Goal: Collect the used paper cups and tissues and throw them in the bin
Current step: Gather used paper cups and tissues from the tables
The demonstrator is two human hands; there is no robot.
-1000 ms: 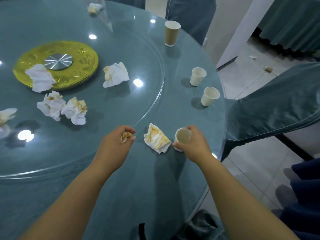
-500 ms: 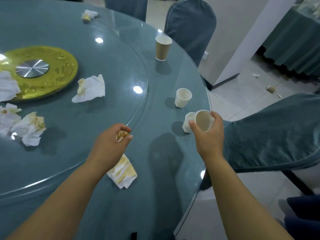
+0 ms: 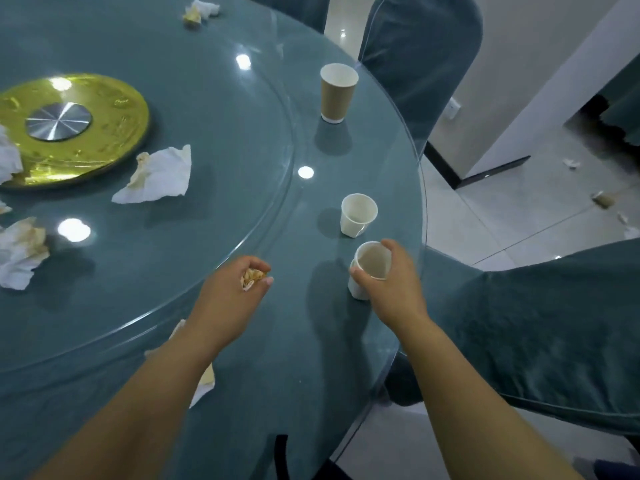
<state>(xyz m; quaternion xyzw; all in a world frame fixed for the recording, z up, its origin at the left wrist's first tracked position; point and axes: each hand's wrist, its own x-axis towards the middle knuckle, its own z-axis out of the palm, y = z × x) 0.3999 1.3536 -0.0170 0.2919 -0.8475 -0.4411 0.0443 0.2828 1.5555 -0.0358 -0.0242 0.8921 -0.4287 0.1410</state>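
- L hand [image 3: 235, 299]: over the table [image 3: 263, 393] near its front edge, fingers curled round a stained tissue wad [image 3: 252, 278]. The wad sits in the fist w/ only its top showing between thumb and fingertips.
- R hand [image 3: 391, 285]: thumb and fingers wrapped round the held white cup [image 3: 373, 259], which is tilted w/ its mouth toward the camera and lies at the fingertip end of the grip.
- Second white cup [image 3: 356, 291]: directly below the held one, touching it and the R thumb. It seems to take the held cup's base inside it, but the hand hides the join.
- Third white cup [image 3: 358, 214]: upright, just beyond the R hand, apart from it.
- Brown cup [image 3: 337, 91]: upright, farther back, near the table's far-right edge.
- Folded tissue [image 3: 206, 379]: flat on the table, mostly hidden under the L forearm.
- Glass turntable [image 3: 214, 98]: carries an open tissue [image 3: 157, 176] beside the gold disc [image 3: 104, 133], crumpled tissues [image 3: 20, 251] at the left edge of view, and a far tissue [image 3: 201, 10] at the top.
- Covered chairs: one [image 3: 554, 334] right of the R arm, one [image 3: 419, 46] behind the brown cup.
- Floor scraps [image 3: 604, 199]: on the tiles at far right.
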